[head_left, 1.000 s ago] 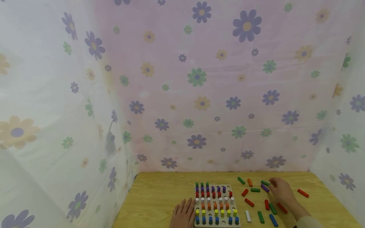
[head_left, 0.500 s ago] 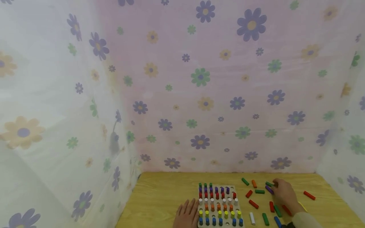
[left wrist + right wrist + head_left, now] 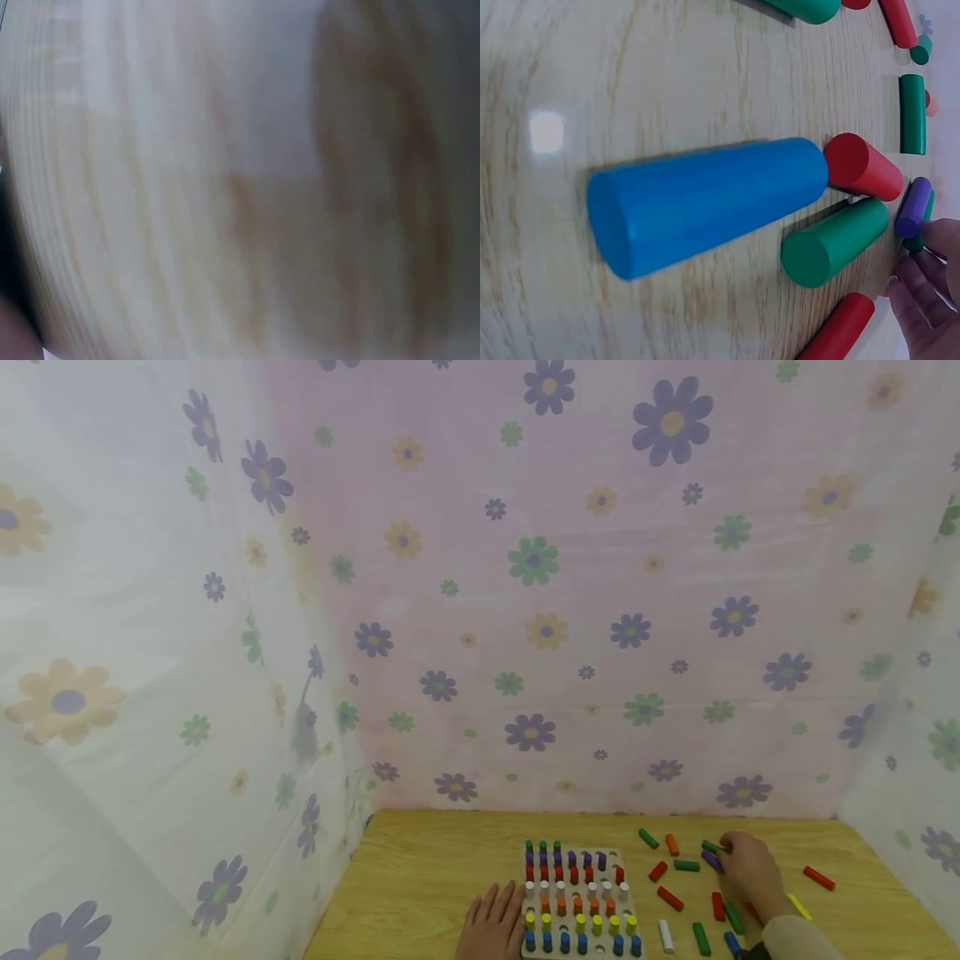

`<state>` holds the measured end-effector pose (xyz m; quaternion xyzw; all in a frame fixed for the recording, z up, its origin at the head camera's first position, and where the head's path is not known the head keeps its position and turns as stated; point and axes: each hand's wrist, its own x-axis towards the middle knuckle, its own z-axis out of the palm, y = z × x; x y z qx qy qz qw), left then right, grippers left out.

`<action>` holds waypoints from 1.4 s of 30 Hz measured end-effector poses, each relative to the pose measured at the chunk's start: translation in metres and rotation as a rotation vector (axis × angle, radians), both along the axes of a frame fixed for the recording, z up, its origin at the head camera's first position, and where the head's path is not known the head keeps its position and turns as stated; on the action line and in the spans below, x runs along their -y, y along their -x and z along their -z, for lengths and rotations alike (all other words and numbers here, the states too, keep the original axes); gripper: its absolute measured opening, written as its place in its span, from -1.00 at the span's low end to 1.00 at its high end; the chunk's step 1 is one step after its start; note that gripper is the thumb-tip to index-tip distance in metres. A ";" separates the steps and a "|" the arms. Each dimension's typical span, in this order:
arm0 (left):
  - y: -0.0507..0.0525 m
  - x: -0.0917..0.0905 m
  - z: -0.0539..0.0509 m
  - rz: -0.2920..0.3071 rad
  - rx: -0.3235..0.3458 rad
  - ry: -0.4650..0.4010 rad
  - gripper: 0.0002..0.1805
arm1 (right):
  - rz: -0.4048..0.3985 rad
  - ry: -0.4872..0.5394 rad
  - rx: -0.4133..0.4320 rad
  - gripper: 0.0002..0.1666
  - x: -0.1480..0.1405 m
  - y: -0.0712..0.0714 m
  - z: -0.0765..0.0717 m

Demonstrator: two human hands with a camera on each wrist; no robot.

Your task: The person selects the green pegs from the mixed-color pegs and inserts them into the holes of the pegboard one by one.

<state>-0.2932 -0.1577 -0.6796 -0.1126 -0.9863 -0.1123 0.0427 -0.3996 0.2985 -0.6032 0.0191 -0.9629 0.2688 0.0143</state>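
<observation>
My left hand (image 3: pixel 491 922) lies flat on the table, its fingers straight along the left edge of a pale pegboard (image 3: pixel 576 852). Rows of coloured pegs stand upright in the board. To the right, my right hand (image 3: pixel 753 872) reaches among loose pegs and pinches the near end of a green peg (image 3: pixel 711 845). A purple peg (image 3: pixel 712 861) lies right beside its fingertips. In the right wrist view, thumb and fingers meet at the green peg's end (image 3: pixel 913 244), partly hidden behind the purple peg (image 3: pixel 913 208). The left wrist view shows only blurred wood grain.
Loose pegs lie around the right hand: a blue peg (image 3: pixel 705 206), a white peg (image 3: pixel 666 936), a yellow peg (image 3: pixel 800 907), an orange peg (image 3: pixel 672 844) and several red and green ones. Flowered curtains (image 3: pixel 570 693) enclose the wooden table (image 3: pixel 420 860) at back and sides.
The whole head view has shifted slightly, so things appear further right. My right fingers have closed on the green peg's end. A yellow peg has come into view by the right wrist. My left hand stays put.
</observation>
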 end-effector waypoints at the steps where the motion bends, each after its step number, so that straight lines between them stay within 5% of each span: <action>1: 0.000 0.000 0.000 -0.001 -0.004 0.005 -0.33 | -0.001 -0.003 -0.003 -0.64 0.000 0.000 0.000; 11: -0.001 -0.001 0.000 -0.010 -0.028 0.021 -0.33 | -0.002 0.005 -0.007 -0.84 0.001 -0.001 0.002; 29: -0.002 -0.002 -0.001 -0.009 -0.021 0.032 -0.35 | -0.039 0.029 -0.053 -0.87 -0.006 -0.001 0.005; 36: 0.000 -0.003 0.000 -0.001 0.018 0.018 -0.29 | -0.040 0.070 -0.155 -0.71 -0.011 -0.009 0.001; 42: 0.000 -0.002 -0.001 -0.005 -0.013 0.032 -0.30 | -0.055 0.102 -0.246 -0.76 -0.009 -0.020 -0.005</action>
